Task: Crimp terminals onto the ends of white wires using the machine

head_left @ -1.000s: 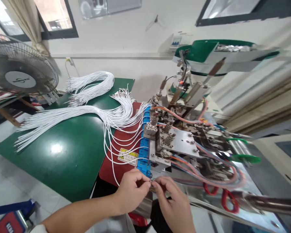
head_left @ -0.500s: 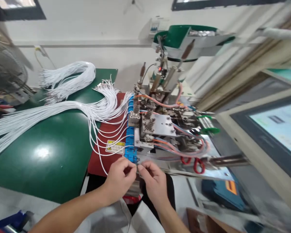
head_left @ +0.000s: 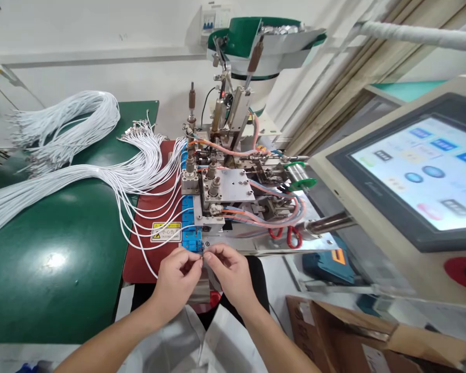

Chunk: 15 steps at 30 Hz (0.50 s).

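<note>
Left hand [head_left: 176,280] and right hand [head_left: 230,272]: both pinched, fingertips meeting at a small dark piece [head_left: 202,254], too fine to identify. Segmented blue block row [head_left: 190,241]: just beyond the fingertips, nearer the left; long axis leading away. Thin white cables [head_left: 101,173]: leftward.

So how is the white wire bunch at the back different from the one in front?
The back bunch curls round; the front bunch stretches out long. Some of the front bunch's wires reach the blue strip; none of the back bunch's do. The front bunch runs past the picture's left edge, but the back bunch doesn't. Both are white, on the green table.
</note>
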Available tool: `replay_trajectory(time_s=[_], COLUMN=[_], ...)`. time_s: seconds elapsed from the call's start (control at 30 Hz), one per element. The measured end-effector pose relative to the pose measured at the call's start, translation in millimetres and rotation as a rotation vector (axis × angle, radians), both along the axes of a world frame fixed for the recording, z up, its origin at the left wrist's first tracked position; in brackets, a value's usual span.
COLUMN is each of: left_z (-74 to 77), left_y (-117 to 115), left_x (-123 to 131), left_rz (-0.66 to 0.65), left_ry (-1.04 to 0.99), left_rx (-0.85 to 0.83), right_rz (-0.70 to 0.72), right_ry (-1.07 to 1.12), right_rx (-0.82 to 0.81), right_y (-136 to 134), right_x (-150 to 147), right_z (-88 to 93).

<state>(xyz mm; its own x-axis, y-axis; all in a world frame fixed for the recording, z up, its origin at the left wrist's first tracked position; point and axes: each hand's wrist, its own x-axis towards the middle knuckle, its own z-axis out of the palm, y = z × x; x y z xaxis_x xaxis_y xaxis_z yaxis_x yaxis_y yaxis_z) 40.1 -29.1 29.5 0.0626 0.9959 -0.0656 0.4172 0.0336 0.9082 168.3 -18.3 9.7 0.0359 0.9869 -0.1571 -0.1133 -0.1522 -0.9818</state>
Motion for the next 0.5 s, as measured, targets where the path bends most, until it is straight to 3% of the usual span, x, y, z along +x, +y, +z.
replay_trajectory(time_s=[0.13,0.33,0.4,0.5], left_z=[-3.4,-2.0,-0.9,-2.4], left_y=[-0.1,4.8,9.5,18.9], left_x=[0.6,-4.4,-10.3,-21.2], left_rz=[0.039,-0.040,-0.097,-0.187], left_ry=[-0.034,0.056,0.155,0.327], left_rx=[-0.033,-0.023,0.026,0.120], right_rz=[-0.007,-0.036,-0.030,0.003], right_ry=[-0.055,-0.546,-0.617,-0.611], right_rx=[-0.003,0.466,0.449,0.264], right_y=[-2.3,-2.6,1.8,9.4], right_x=[-2.0,6.0,9.7,12.6], right_z=[-3.8,-6.4,-11.4,-23.6])
